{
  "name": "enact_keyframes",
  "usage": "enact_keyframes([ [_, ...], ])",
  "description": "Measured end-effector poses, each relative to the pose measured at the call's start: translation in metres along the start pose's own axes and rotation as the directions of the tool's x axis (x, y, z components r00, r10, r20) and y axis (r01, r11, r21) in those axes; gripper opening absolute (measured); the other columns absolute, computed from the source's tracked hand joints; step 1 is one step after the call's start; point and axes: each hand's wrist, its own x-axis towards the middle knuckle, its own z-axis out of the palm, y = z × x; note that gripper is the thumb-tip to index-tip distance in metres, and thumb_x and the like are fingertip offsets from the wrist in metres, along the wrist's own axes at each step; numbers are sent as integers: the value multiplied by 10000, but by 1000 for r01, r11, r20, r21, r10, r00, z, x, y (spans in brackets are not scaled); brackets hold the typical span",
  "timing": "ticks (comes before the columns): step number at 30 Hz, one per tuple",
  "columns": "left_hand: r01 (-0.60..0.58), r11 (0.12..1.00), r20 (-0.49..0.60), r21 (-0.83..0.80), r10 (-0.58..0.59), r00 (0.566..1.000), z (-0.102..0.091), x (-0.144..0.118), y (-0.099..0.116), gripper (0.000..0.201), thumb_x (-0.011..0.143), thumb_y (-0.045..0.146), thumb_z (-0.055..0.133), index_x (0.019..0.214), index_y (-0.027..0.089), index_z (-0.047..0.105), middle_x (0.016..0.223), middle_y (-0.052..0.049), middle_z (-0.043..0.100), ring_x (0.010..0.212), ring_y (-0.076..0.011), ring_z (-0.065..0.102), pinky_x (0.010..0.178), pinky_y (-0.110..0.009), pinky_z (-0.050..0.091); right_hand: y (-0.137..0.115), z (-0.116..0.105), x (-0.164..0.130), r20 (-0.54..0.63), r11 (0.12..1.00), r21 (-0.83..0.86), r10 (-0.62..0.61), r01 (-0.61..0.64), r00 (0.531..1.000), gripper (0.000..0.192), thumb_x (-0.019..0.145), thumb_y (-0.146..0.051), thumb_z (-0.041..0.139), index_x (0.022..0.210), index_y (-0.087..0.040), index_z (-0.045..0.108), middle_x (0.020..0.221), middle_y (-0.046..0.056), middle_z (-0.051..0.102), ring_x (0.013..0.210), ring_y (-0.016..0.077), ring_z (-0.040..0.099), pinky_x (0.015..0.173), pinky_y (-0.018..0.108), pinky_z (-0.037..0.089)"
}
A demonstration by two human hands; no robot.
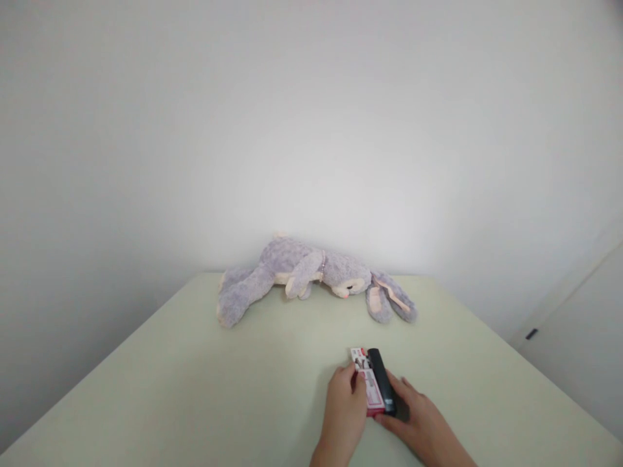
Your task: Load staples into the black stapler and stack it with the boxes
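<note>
White and pinkish red, a printed box (pixel 374 391) sits near the table's close edge, at five o'clock from the centre of the view. It slants, its far end pointing between eleven and twelve o'clock. Small pictures cover its upper face; the print is too blurred to read. Along its three o'clock side, touching it, lies a long black object (pixel 381 379), stapler-like, with a rounded far end and a pale mark near the close end. Whether the pair rests flat on the table or is lifted slightly cannot be told.

On the box's nine o'clock side, the left hand (pixel 344 399) grips it, the thumb over the upper face and the fingers bent by the edge, partly hidden. At four o'clock from the box, the right hand (pixel 416 412) is closed around the black object, its thumb at the close end and its fingers along the outer side.

Around them spreads the pale green table (pixel 195 389). At eleven o'clock from the box, well apart from both hands, a greyish-lilac plush rabbit (pixel 289 256) lies on its side along the far edge, head towards three o'clock, legs towards nine, long ears flopped at four o'clock from the head. A beaded band circles its neck. Beyond, at twelve o'clock, stands a plain whitish wall (pixel 311 130).
</note>
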Motion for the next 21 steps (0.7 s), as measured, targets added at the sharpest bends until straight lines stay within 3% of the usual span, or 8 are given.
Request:
enact_keyframes([
  [4,2,1000,78,0,-2,997,54,22,25,377,921,371,487,1125,183,743,1110,-126,755,1048,-264,664,933,-349,474,39,-58,-2,-15,992,-111,53,-54,998,699,758,-408,764,1428,-295,600,1388,50,659,1395,354,501,1212,466,335],
  [8,10,1000,101,15,-12,995,82,32,38,335,908,330,518,1091,169,748,1132,-140,749,1090,-269,646,965,-349,449,61,-85,-5,33,983,-183,38,-31,999,681,829,-499,705,1459,-278,567,1491,45,563,1426,370,452,1265,527,196],
  [15,4,1000,102,-15,-2,995,89,37,37,333,914,338,534,1111,162,735,1170,-130,739,1122,-261,631,1006,-336,423,74,-83,-2,86,977,-215,21,-2,996,755,876,-540,651,1549,-281,426,1535,19,517,1486,357,350,1272,564,155],
  [21,-27,993,129,-115,42,991,87,37,28,406,937,367,488,1193,152,718,1210,-119,741,1131,-257,641,999,-324,444,85,-73,-9,10,983,-182,-1,2,1000,854,888,-545,627,1617,-311,246,1602,18,428,1493,313,349,1289,496,123],
])
